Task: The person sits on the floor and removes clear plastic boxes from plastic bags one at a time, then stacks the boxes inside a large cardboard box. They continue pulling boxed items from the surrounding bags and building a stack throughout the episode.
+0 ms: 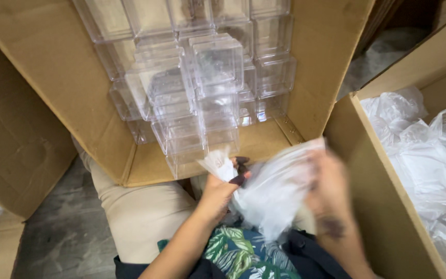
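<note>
From my remote view: left hand [222, 187] pinches the gathered neck of a clear plastic bag [274, 194] between thumb and fingers, closed on it, probably so the mouth stays bunched. Right hand [329, 188] is motion-blurred against the bag's far side; I cannot tell whether it grips or only steadies. The bag hangs over the lap, just below the open cardboard box [52, 67], which is tipped toward me with stacked clear plastic containers [202, 88] inside. A second carton [372, 206], at right, holds crumpled plastic bags [424, 155]. Grey concrete floor [63, 232].
</note>
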Demonstrator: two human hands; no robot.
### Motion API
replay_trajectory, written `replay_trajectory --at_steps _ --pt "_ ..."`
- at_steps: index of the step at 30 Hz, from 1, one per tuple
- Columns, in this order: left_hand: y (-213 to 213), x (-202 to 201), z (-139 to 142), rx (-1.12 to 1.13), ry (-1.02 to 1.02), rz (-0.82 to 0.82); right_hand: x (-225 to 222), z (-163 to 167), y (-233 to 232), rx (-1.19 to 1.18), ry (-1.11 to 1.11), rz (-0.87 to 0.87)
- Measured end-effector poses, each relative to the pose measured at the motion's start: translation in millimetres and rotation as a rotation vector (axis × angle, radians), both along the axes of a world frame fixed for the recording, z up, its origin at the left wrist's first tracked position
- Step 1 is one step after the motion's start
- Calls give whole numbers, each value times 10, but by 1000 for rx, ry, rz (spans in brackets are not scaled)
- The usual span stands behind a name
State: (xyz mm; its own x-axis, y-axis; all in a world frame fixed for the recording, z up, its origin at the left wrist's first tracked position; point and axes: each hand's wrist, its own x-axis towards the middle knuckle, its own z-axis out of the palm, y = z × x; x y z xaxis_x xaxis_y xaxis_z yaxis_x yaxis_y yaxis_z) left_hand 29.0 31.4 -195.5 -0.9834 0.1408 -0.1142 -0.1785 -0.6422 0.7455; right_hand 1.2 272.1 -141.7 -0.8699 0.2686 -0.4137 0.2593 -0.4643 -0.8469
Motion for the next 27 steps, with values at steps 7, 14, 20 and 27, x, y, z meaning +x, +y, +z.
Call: replay_trajectory --at_steps 7,14,20,27 --pt "-153 29 369 292 -124 -161 -228 196 1469 -343 789 -479" --pt "-54 10 107 66 -205 -19 -223 35 960 229 695 -655" --pt "-9 -20 -36 84 -230 82 285 187 -364 613 745 291" --pt "-79 37 109 73 -119 64 276 291 -817 685 364 568"
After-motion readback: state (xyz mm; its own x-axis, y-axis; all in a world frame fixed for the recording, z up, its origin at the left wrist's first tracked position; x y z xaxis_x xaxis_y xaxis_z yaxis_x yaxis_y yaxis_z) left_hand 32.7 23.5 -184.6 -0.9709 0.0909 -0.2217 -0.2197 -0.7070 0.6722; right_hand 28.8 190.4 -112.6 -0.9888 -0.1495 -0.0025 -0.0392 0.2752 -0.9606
